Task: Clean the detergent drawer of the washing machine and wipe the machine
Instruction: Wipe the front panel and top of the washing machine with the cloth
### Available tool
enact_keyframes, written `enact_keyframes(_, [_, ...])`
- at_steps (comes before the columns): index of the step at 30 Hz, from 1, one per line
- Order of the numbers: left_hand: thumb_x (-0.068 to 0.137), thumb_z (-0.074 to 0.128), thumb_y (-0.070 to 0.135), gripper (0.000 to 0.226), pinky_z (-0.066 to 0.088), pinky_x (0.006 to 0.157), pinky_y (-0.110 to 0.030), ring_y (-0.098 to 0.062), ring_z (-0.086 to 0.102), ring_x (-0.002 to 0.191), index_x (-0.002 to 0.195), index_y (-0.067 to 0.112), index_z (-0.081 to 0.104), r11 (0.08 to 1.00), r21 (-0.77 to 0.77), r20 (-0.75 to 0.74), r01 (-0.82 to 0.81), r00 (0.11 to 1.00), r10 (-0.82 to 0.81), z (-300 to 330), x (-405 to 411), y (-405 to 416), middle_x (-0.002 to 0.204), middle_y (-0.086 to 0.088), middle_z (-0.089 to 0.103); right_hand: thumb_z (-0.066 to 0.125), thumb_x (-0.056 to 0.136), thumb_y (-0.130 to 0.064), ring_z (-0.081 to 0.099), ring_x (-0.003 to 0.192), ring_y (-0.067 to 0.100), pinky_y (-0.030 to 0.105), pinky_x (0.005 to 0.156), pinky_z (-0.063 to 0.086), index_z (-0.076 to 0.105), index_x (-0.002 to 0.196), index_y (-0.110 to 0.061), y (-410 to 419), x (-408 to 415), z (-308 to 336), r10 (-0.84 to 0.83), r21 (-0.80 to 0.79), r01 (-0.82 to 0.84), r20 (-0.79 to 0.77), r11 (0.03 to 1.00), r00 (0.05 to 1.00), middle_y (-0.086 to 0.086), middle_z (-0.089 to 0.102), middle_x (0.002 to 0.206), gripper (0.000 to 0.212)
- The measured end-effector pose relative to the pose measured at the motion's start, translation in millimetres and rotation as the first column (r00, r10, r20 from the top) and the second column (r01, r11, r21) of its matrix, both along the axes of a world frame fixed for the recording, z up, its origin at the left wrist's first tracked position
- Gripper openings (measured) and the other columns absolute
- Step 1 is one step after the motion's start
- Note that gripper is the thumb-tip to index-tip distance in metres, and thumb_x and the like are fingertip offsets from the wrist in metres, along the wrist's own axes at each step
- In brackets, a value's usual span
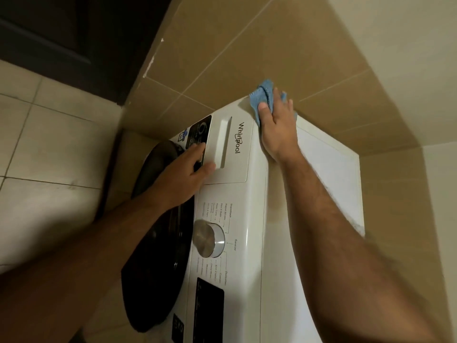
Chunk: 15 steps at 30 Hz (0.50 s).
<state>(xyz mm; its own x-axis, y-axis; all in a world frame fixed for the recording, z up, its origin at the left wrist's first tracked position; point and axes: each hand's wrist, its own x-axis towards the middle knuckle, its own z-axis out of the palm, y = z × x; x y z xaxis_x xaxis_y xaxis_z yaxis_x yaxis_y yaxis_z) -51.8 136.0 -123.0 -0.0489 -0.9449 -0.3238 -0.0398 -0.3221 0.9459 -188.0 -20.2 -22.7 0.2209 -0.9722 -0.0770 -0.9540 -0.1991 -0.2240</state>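
**Cloth at the far corner, drawer under the other hand**

A person is standing over a white front-loading washing machine [249, 219], leaning in with both bare arms. The right hand [277, 127] is lying flat with its fingers fairly straight, pressing a blue cloth [263, 96] onto the machine's top at the far corner, right where the top is meeting the brown tiled wall [247, 45]. The cloth is bunching up past the fingertips, against the wall.

The left hand [188, 172] is resting on the front panel, fingers loosely bent over the near edge of the detergent drawer [228, 149], its thumb lying on the drawer face. I cannot tell whether it is gripping or only steadying. The drawer is looking closed, flush with the panel, its long recessed handle running away from the person toward the wall. It is sitting just beside the left hand and a little apart from the cloth hand, so the left hand is the nearer one for pulling it out.

Closer to the person, a silver dial [209, 238] and a dark display [210, 300] are sitting along the same panel, with the dark round door [158, 243] below. The wall is likely to limit the cloth's travel; the open stretch of top is running back toward the person.
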Motion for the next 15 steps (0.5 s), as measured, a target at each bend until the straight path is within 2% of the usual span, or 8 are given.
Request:
enact_keyframes(4, [0.1,0.039,0.046,0.058,0.019,0.116,-0.031,-0.012,0.019,0.146,0.153,0.028,0.024,0.998,0.037,-0.044,-0.056,0.997,0.057,5,-5,6,0.16,0.005,0.019,0.027,0.1,-0.046,0.006,0.15,0.027,0.043,0.122,0.004,0.018,0.156,-0.017,47,-17,1,0.031,-0.013,-0.031,0.014,0.999,0.999,0.007,0.015,0.163,0.064])
enact_keyframes(7, [0.101,0.037,0.043,0.053,0.022,0.108,-0.02,0.0,0.027,0.134,0.152,0.027,0.027,0.996,0.05,-0.105,-0.079,0.991,0.084,16,-13,15,0.152,0.013,0.03,0.026,0.101,-0.047,0.007,0.15,0.027,0.04,0.12,0.004,0.017,0.156,-0.019,88,-24,2,0.014,-0.028,-0.015,-0.026,0.999,1.0,0.006,0.013,0.163,0.062])
enact_keyframes(11, [0.1,0.034,0.05,0.057,0.021,0.118,-0.032,-0.01,0.024,0.144,0.152,0.027,0.026,0.996,0.077,-0.116,-0.05,0.991,0.058,22,-21,30,0.158,0.008,0.025,0.026,0.104,-0.045,0.006,0.15,0.026,0.038,0.121,0.003,0.015,0.156,-0.018,130,-37,3,0.028,-0.016,-0.03,-0.066,0.999,0.997,0.007,0.011,0.163,0.06])
enact_keyframes(15, [0.099,0.032,0.051,0.059,0.021,0.11,-0.026,-0.014,0.024,0.145,0.153,0.027,0.024,0.996,0.084,-0.124,-0.016,0.992,0.026,29,-28,49,0.159,0.004,0.024,0.026,0.103,-0.045,0.007,0.15,0.028,0.042,0.122,0.006,0.014,0.155,-0.017,182,-53,4,0.019,-0.006,-0.02,-0.073,1.0,0.997,0.009,0.013,0.162,0.061])
